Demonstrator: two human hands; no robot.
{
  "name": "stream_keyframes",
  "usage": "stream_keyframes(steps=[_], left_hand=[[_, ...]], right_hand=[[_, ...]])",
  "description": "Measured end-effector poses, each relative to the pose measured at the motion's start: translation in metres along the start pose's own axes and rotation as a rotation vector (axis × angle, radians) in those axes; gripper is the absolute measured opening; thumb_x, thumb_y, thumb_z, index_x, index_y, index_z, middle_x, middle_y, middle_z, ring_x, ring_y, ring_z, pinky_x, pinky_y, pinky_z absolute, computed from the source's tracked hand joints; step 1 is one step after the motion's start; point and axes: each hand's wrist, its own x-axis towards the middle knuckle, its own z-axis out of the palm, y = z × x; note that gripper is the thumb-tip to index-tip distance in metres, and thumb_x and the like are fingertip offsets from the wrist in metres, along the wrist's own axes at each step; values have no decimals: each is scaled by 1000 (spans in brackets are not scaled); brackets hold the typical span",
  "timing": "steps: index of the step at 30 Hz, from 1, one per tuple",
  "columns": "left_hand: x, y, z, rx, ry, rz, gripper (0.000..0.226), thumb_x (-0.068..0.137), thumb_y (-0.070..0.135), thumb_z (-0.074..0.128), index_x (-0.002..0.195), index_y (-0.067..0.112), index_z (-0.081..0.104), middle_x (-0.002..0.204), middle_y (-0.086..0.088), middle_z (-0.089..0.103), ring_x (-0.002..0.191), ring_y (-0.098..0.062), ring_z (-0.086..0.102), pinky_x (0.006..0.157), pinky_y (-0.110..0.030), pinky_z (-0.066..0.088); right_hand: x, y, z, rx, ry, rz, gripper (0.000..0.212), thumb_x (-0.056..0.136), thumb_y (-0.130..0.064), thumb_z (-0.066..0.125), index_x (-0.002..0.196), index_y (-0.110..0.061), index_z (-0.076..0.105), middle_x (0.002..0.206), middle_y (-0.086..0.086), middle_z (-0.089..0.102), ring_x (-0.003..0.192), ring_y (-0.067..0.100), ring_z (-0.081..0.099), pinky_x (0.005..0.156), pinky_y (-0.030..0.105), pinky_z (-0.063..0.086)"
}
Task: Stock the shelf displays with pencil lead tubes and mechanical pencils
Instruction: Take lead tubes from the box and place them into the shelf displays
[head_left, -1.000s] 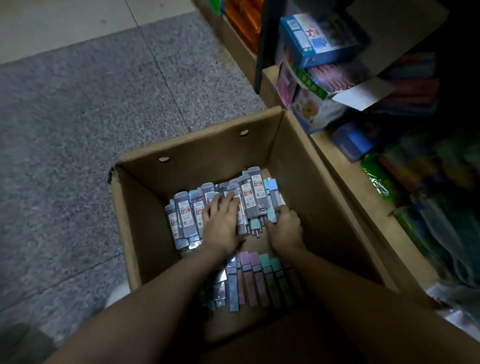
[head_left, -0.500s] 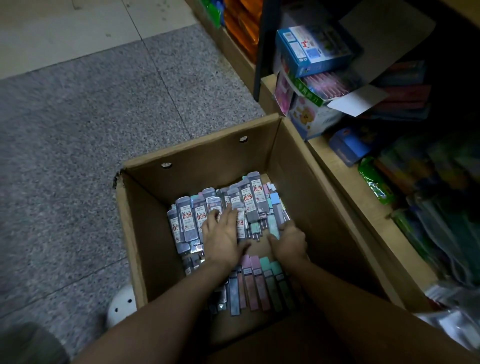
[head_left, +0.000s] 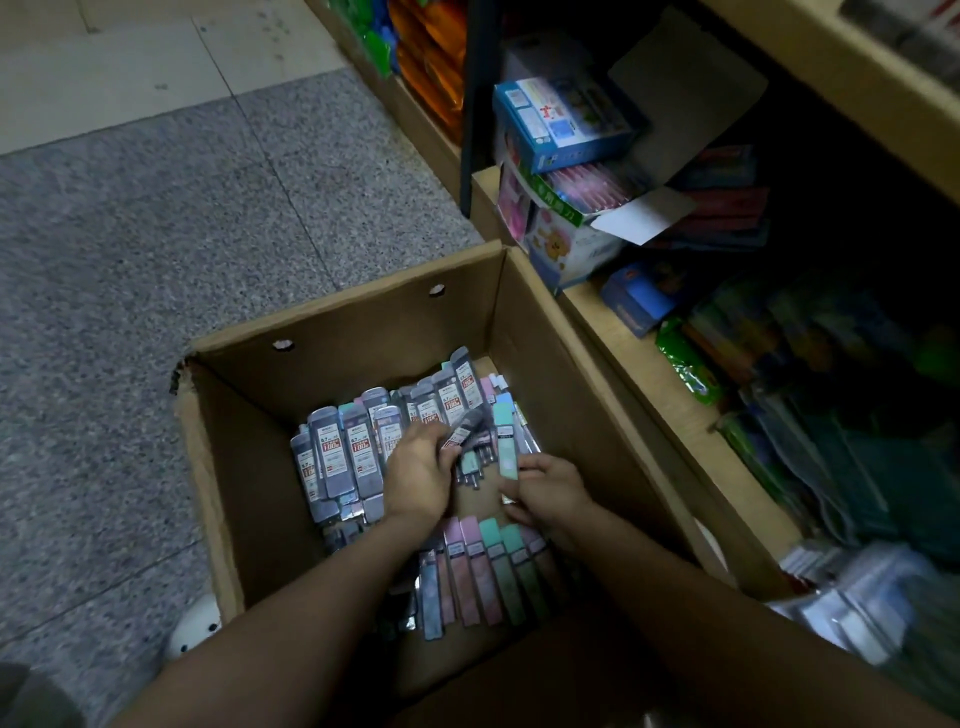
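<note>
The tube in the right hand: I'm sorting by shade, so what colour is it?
Mint green tube, pinched by the right hand; head view.

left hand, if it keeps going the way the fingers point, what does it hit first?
The left hand points up-right across the cardboard box. It already grips a dark lead tube; next in line are probably the standing grey tubes, then the box's far wall. Depth is unclear.

Tall cardboard box (head_left: 363, 332) walls hem in the tubes (head_left: 343, 457); only the open top gives access. The shelf (head_left: 639, 358) crowds its right side.
</note>
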Motion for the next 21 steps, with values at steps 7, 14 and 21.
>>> stream_keyframes(steps=[7, 14, 21], left_hand=[[-4, 55, -64, -591, -389, -202, 15, 102, 9, 44, 117, 8, 43, 86, -10, 62, 71, -22, 63, 66, -35, 55], [-9, 141, -157, -755, -622, 50, 38, 87, 19, 70, 120, 6, 57, 109, -26, 65, 92, -35, 64, 85, -48, 50], [-36, 210, -188, -621, -449, 319, 27, 80, 8, 77, 103, 13, 64, 76, -1, 68, 50, -8, 56, 48, -23, 43]], right_hand=[[-52, -36, -11, -122, -126, -184, 20, 82, 4, 71, 92, -12, 63, 74, -2, 67, 68, 9, 62, 66, 24, 54], [-137, -96, -38, -77, -84, -496, 30, 77, 6, 75, 101, -8, 63, 97, 13, 68, 81, 18, 65, 63, 23, 54], [-212, -121, -57, -10, 35, -679, 32, 76, 6, 76, 105, 5, 62, 93, 16, 62, 83, 21, 59, 78, 32, 53]])
